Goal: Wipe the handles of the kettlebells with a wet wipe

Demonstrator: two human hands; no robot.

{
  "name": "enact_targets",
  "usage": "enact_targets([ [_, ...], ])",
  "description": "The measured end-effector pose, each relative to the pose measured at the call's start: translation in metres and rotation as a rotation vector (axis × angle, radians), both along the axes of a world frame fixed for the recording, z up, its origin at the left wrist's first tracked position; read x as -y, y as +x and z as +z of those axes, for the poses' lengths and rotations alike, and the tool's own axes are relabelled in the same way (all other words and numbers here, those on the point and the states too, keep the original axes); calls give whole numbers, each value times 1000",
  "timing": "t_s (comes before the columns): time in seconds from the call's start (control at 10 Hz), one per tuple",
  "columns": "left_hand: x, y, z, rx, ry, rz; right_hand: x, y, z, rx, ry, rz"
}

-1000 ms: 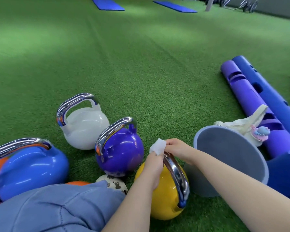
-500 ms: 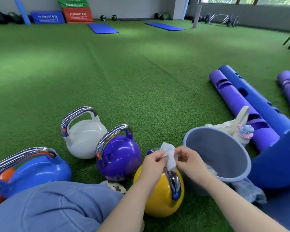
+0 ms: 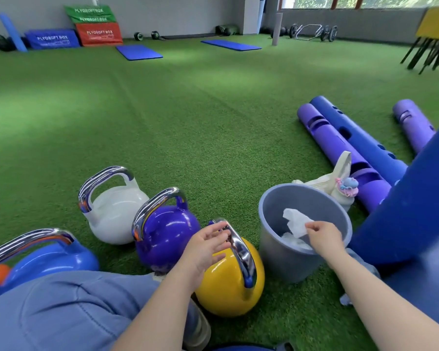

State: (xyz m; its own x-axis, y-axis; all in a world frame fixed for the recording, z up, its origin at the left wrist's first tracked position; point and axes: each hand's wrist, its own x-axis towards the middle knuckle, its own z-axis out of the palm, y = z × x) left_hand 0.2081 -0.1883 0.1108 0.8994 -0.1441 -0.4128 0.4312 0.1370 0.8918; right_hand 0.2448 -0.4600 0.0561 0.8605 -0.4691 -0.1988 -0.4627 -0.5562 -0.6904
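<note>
Right hand: pinches wet wipe over bucket rim.
Left hand: fingers spread, beside yellow kettlebell handle.
Floor: open turf ahead.

I see green turf floor, grey back wall, stacked plyo boxes, blue mats, windows top right, patchy daylight.

Both forearms are bare right up to the bottom edge of the view, no sleeves, no watch, no rings on the left hand or the right hand. A knee in blue-grey trousers fills the lower left, soft fabric, a seam curving across it.
</note>
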Motion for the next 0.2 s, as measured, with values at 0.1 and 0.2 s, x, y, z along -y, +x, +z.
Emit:
enact_targets([
  [0.1, -4, -1, -2, -4, -19, 10, -2, 7, -6, -212, -50, 207],
  [0.2, -5, -2, -4, -11, 9, 37, -9, 11, -2, -194, -60, 233],
])
